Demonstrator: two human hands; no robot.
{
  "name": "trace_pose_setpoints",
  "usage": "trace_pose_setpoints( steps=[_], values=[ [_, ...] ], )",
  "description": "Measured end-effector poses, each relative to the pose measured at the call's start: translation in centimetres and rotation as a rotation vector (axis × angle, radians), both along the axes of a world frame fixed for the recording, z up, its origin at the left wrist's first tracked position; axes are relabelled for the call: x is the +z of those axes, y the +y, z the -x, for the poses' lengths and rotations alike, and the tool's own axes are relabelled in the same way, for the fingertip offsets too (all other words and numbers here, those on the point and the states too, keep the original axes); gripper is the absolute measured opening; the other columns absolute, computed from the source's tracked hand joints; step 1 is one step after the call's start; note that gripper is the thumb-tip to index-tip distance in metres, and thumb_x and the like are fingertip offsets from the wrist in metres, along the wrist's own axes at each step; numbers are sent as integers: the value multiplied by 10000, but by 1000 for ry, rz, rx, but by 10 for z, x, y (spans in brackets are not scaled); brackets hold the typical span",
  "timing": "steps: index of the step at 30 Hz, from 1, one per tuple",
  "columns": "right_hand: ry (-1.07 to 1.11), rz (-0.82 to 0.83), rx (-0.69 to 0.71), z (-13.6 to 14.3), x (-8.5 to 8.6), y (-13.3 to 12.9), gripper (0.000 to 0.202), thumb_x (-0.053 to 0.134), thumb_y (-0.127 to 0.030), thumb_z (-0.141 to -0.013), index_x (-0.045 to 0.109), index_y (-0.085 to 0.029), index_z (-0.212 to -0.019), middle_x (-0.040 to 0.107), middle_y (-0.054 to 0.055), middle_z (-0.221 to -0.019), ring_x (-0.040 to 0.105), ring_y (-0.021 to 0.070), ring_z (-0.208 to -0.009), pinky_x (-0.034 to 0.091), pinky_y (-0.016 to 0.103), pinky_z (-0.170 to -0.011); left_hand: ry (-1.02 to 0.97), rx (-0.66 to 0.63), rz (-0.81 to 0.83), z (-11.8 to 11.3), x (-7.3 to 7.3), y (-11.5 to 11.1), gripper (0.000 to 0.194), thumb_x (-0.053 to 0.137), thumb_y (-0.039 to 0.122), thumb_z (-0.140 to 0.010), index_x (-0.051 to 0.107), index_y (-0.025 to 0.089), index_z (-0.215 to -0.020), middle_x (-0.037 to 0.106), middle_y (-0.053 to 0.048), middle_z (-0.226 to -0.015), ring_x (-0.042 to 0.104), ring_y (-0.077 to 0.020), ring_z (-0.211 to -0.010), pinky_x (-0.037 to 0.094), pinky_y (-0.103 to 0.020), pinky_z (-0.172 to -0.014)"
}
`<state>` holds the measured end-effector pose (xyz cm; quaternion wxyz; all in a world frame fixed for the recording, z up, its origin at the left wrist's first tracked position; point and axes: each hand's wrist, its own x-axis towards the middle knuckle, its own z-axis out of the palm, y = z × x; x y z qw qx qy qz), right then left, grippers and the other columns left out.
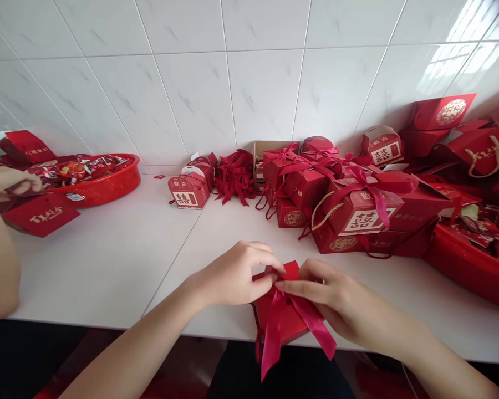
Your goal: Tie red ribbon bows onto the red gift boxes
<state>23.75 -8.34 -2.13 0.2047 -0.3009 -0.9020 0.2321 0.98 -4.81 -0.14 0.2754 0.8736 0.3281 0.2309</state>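
Observation:
A small red gift box (293, 327) sits at the table's front edge between my hands. Over its top runs a dark pink satin ribbon (273, 338), with two tails hanging down the near side. My left hand (249, 272) pinches the ribbon at the top of the box, thumb and fingers closed together. From the other side, my right hand (322, 291) has its fingers closed on the ribbon close to the left fingertips. The exact knot or loop is partly hidden by my fingers. A dark red cord hangs at the box's left side.
Finished red boxes with bows (357, 205) are piled at the right. A bundle of ribbons (235, 176) lies by the wall beside a single box (187, 188). Red candy basins (108, 185) stand at both sides. At left, another person's hand (20, 182) holds an open box (45, 215).

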Motion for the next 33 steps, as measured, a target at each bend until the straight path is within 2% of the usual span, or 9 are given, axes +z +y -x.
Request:
trace_pose_setpoints(
  steps=[3, 5, 9, 13, 19, 24, 29, 33],
  values=[
    [-152, -114, 59, -1, 2, 0, 580, 487, -72, -870, 468, -330, -1389, 532, 78, -934, 540, 196, -801, 496, 304, -700, 3, 27, 8, 3, 1, 5, 255, 544, 88, -759, 737, 230, -844, 712, -5, -847, 638, -144, -708, 518, -280, -759],
    [-172, -135, 92, -2, 4, 1, 567, 503, -80, -869, 489, -337, -1374, 522, 78, -925, 528, 198, -799, 493, 306, -700, 11, 55, 17, 6, 2, 8, 254, 543, 92, -752, 739, 238, -822, 715, 7, -833, 640, -141, -692, 517, -287, -783],
    [-125, -77, 86, -3, 2, 6, 530, 434, -46, -888, 565, -339, -1310, 491, 73, -935, 508, 165, -752, 490, 277, -665, -4, 86, 53, 8, 2, 11, 227, 519, 91, -752, 701, 221, -794, 696, 8, -810, 629, -148, -737, 502, -266, -728],
    [-48, -22, 29, -1, -8, 13, 533, 424, -23, -879, 601, -336, -1272, 449, 61, -944, 507, 152, -760, 510, 282, -672, -24, 87, 70, 6, -1, 12, 151, 490, 87, -742, 580, 201, -782, 610, 18, -760, 561, -134, -720, 470, -256, -707],
    [-23, -62, -7, 7, -15, 23, 531, 403, -28, -878, 601, -323, -1273, 389, 45, -907, 469, 142, -715, 511, 308, -668, 58, 116, 134, 3, -3, 15, 134, 457, 86, -728, 518, 198, -771, 527, 33, -694, 492, -121, -647, 413, -237, -593],
    [-34, -60, -15, 12, -16, 31, 619, 389, 44, -812, 598, -313, -1273, 366, 40, -928, 455, 133, -729, 498, 288, -674, 94, 167, 32, 4, -8, 19, 134, 462, 82, -710, 521, 195, -750, 508, 30, -685, 469, -127, -635, 403, -252, -596],
    [-39, -40, -26, 12, -14, 38, 619, 381, 42, -820, 597, -325, -1269, 361, 33, -934, 468, 123, -728, 493, 276, -672, 143, 144, -88, 6, -12, 24, 94, 489, 123, -767, 521, 198, -721, 516, 1, -761, 506, -178, -821, 443, -295, -740],
    [30, -28, -4, 11, -14, 45, 528, 392, -5, -868, 638, -312, -1220, 386, 44, -952, 511, 147, -792, 514, 322, -736, 124, 137, -38, 8, -14, 27, 125, 528, 264, -844, 550, 203, -737, 522, -34, -908, 490, -224, -998, 459, -347, -852]
  ],
)
